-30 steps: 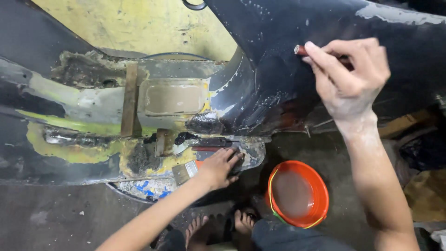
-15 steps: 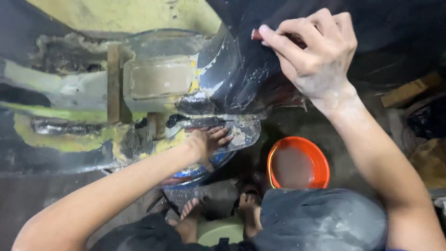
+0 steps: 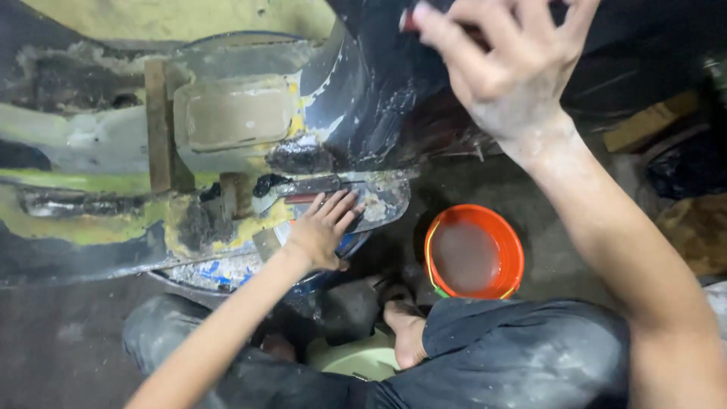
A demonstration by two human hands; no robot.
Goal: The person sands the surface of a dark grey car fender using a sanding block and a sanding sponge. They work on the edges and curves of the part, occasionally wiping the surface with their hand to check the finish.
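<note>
A dark, worn vehicle body panel (image 3: 379, 98) with yellow-green filler patches fills the upper view. My right hand (image 3: 507, 68) presses a small reddish sanding piece (image 3: 410, 20) against the dark panel near the top; only its tip shows past my fingers. My left hand (image 3: 322, 231) lies flat, fingers spread, on a grey scuffed lower flange (image 3: 386, 198) of the panel, holding nothing that I can see. My forearms are dusted with pale residue.
An orange bucket (image 3: 509, 227) of cloudy water stands on the dark floor beside my bare foot (image 3: 405, 333). My knees in dark trousers (image 3: 522, 348) fill the bottom. A round blue-and-white tray (image 3: 219, 274) sits under the panel. A pale stool (image 3: 360, 360) is below me.
The view has dropped and moved closer. My right hand has slid up and left along the dark panel. My left hand stays on the lower flange, fingers now spread.
</note>
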